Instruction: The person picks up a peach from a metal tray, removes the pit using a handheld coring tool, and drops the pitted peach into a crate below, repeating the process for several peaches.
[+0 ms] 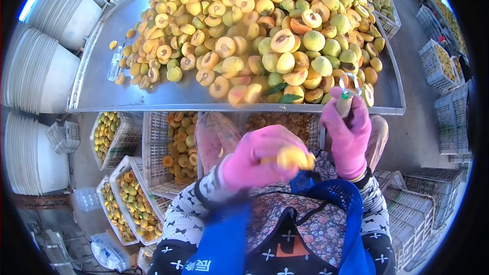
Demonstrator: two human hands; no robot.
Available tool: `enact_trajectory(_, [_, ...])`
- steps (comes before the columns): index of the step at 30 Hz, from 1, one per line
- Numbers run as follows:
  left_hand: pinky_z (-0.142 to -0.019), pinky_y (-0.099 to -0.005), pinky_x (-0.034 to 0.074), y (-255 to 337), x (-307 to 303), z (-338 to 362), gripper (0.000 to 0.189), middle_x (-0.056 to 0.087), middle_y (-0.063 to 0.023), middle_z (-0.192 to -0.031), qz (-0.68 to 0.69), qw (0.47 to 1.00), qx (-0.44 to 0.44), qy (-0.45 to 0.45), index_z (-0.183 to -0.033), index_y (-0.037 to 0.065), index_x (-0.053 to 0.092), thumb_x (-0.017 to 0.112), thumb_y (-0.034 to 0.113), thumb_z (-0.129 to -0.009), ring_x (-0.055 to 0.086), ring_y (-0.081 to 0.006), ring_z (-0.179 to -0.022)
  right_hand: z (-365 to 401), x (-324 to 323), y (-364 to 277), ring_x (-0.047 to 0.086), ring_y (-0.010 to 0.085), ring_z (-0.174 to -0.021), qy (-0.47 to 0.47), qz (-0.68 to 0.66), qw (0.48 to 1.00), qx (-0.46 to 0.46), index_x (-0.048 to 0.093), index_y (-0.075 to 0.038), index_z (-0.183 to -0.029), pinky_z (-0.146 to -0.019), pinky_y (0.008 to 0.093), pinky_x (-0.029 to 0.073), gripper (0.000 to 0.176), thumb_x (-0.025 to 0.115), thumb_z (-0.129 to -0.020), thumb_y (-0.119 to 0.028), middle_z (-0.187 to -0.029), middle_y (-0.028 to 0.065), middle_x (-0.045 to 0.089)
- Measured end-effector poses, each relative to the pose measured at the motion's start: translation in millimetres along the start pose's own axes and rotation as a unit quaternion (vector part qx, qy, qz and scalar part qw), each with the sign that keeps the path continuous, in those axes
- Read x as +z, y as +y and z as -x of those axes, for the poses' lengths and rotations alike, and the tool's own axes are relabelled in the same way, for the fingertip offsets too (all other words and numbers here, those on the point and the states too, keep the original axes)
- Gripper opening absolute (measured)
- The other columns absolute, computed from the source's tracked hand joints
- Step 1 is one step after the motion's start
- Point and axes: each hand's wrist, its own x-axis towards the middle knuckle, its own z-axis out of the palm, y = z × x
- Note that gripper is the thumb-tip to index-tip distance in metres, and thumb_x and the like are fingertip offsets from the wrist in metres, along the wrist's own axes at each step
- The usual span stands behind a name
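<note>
My left hand (257, 158), in a pink glove, is curled around a yellow peach half (293, 159) close in front of my chest; both are smeared by motion. In my right hand (350, 135), also pink-gloved, is a pitting knife (345, 103) with a stubby handle. Its metal loop points up, overlapping the near edge of the peach pile in this view. Beyond both hands, a big heap of peaches (313, 40), many halved with brown pit hollows showing, covers much of the metal table (168, 97).
A plastic bottle (115, 63) lies at the table's left. Below the table's edge stands a crate of peach halves (159, 173), with more filled crates (135, 201) at lower left. Stacked crates (407, 214) stand at right, and white tubs (35, 71) line the far left.
</note>
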Motion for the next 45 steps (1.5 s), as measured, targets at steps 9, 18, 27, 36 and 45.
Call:
enact_trajectory(9, [-0.077, -0.0369, 0.055, 58, 1, -8, 0.039, 0.07, -0.009, -0.103, 0.141, 0.986, 0.064, -0.066, -0.117, 0.002, 0.063, 0.059, 0.034, -0.093, 0.067, -0.0254, -0.092, 10, -17, 29, 0.056, 0.0057, -0.078, -0.002, 0.026, 0.998, 0.058, 0.057, 0.003, -0.124, -0.071, 0.0194, 0.046, 0.038, 0.066, -0.087, 0.005, -0.091, -0.0011, 0.06])
enact_trajectory(18, [-0.076, -0.039, 0.058, 23, -37, 55, 0.064, 0.067, -0.0146, -0.11, 0.193, 0.842, -0.246, 0.44, -0.128, -0.004, 0.055, 0.048, 0.052, -0.099, 0.067, -0.0289, -0.093, 4, -25, 52, 0.055, 0.0066, -0.075, 0.0, 0.017, 0.997, 0.081, 0.057, 0.004, -0.122, -0.066, 0.0197, 0.045, 0.034, 0.064, -0.089, 0.004, -0.09, 0.0002, 0.06])
enact_trajectory(27, [-0.095, -0.033, 0.052, 16, -102, 176, 0.041, 0.063, -0.0137, -0.124, -0.304, 0.727, -0.296, 0.54, -0.134, -0.004, 0.054, 0.057, 0.021, -0.101, 0.062, -0.0212, -0.113, -2, -21, 69, 0.057, 0.0081, -0.08, -0.044, 0.023, 0.998, 0.048, 0.059, 0.005, -0.122, -0.07, 0.0212, 0.048, 0.038, 0.065, -0.084, 0.011, -0.096, 0.0014, 0.061])
enact_trajectory(36, [-0.099, -0.0394, 0.05, -81, -74, 65, 0.057, 0.065, -0.0162, -0.12, -0.453, 0.832, -0.217, 0.237, -0.133, 0.003, 0.057, 0.073, 0.034, -0.088, 0.064, -0.0293, -0.109, -2, -14, 58, 0.055, 0.0077, -0.076, -0.106, 0.018, 0.993, 0.049, 0.053, 0.004, -0.133, -0.069, 0.0208, 0.046, 0.043, 0.061, -0.091, 0.003, -0.089, 0.0024, 0.061])
enact_trajectory(45, [-0.086, -0.0377, 0.054, -90, -88, 56, 0.044, 0.065, -0.0132, -0.122, 0.296, 0.83, -0.266, 0.391, -0.128, 0.003, 0.058, 0.057, 0.036, -0.099, 0.064, -0.0297, -0.106, -9, -45, 61, 0.055, 0.0092, -0.067, -0.105, 0.214, 0.966, 0.104, 0.063, 0.004, -0.118, -0.064, 0.0267, 0.049, 0.036, 0.07, -0.084, -0.005, -0.075, 0.0034, 0.059])
